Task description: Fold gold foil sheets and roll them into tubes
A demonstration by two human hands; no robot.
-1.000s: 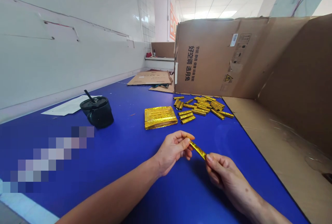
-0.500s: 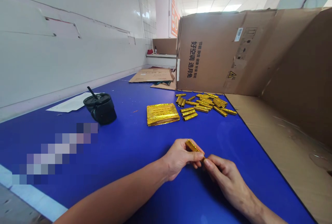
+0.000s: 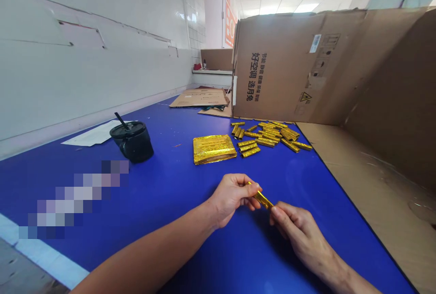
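Note:
A narrow gold foil piece (image 3: 263, 200) stretches between my two hands above the blue table. My left hand (image 3: 236, 195) pinches its upper left end between thumb and fingers. At the lower right end, my right hand (image 3: 295, 224) grips it with thumb and forefinger. Beyond my hands lies a flat gold foil pack (image 3: 214, 149). Several small gold foil tubes (image 3: 269, 135) are scattered to the right of that pack, and a few gold tubes (image 3: 248, 148) lie side by side nearer to me.
A dark lidded cup (image 3: 132, 142) with a straw stands on the left, beside white paper (image 3: 91, 134). A large cardboard box (image 3: 279, 71) rises behind the tubes. Flat cardboard (image 3: 200, 97) lies at the back of the blue table (image 3: 163, 185), and a pale wall borders its left.
My left hand has shifted slightly up and away from my right hand, along the foil piece. More of the gold piece now shows between my hands. The other items have stayed in place.

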